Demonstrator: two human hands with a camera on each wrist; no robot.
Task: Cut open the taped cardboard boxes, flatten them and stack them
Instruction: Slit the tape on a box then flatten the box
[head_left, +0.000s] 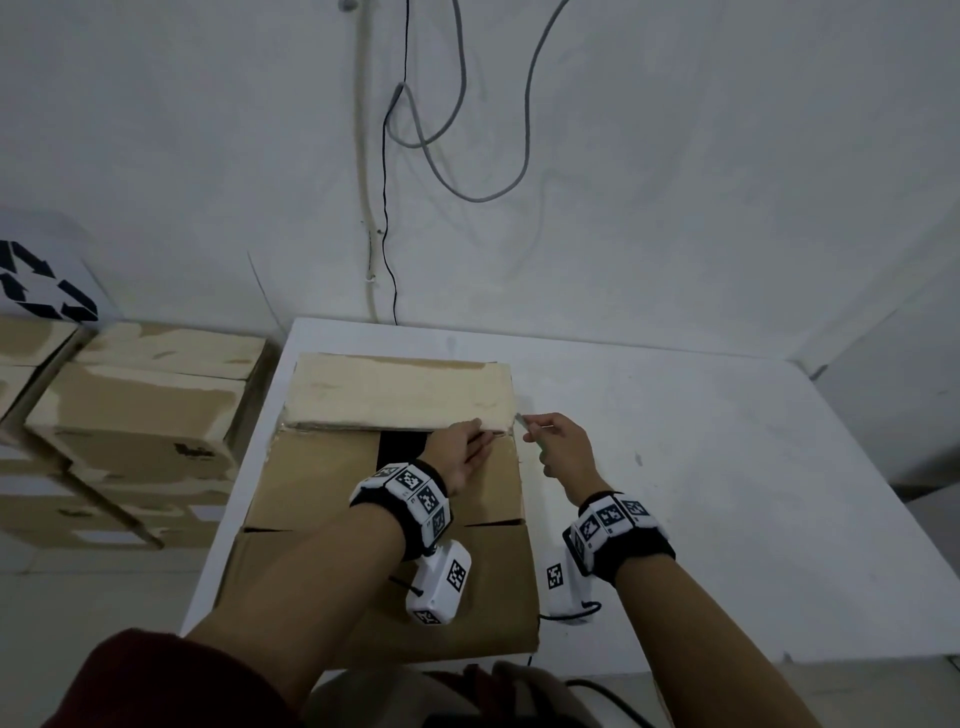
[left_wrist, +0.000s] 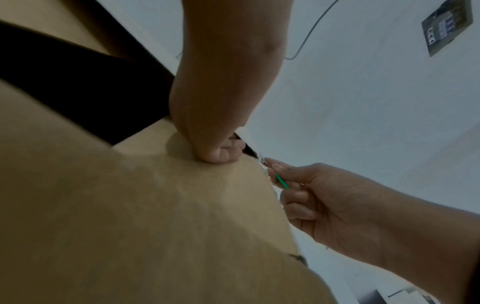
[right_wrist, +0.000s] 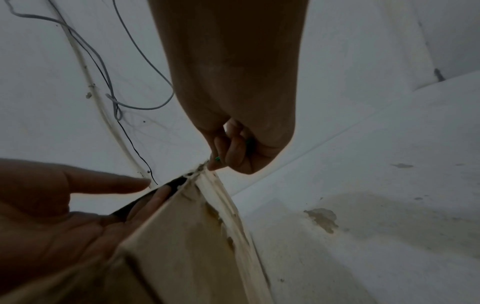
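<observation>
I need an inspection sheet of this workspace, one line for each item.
Surface: white table, stained.
Job's things: cardboard box on the table, top seam partly open; green-handled cutter at its right corner.
Clutter: nothing seen.
Grippers: left hand flat on the box, fingers at the seam; right hand grips the cutter.
Cables: grey and black cables hang on the wall.
Surroundings: more boxes stacked at left; white wall.

Head view overhead, looking down; wrist views close, upward; all share box corner.
</observation>
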